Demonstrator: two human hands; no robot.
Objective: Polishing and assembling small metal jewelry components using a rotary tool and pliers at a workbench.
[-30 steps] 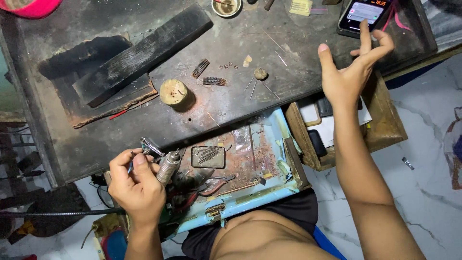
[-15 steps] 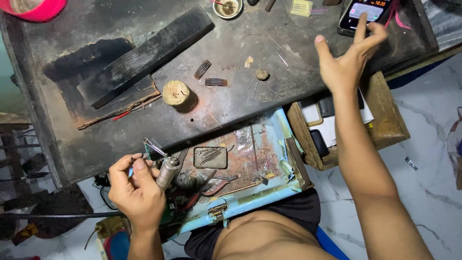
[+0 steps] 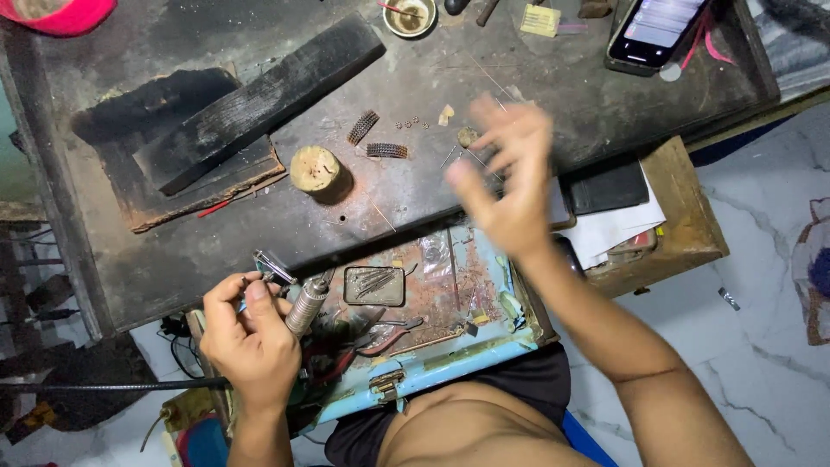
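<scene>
- While the left hand (image 3: 251, 342) hovers off the worktop's (image 3: 536, 86) front edge, its fingers pinch a small metal piece (image 3: 270, 266) beside a ribbed metal handpiece (image 3: 307, 304).
- Right hand (image 3: 510, 186) is blurred above the front edge, fingers spread, holding nothing.
- Below it lies a blue tray (image 3: 450, 359) of tools.
- Near the worktop's middle stands a wooden stub (image 3: 314, 168); a phone (image 3: 657, 30) lies at the far right corner.
</scene>
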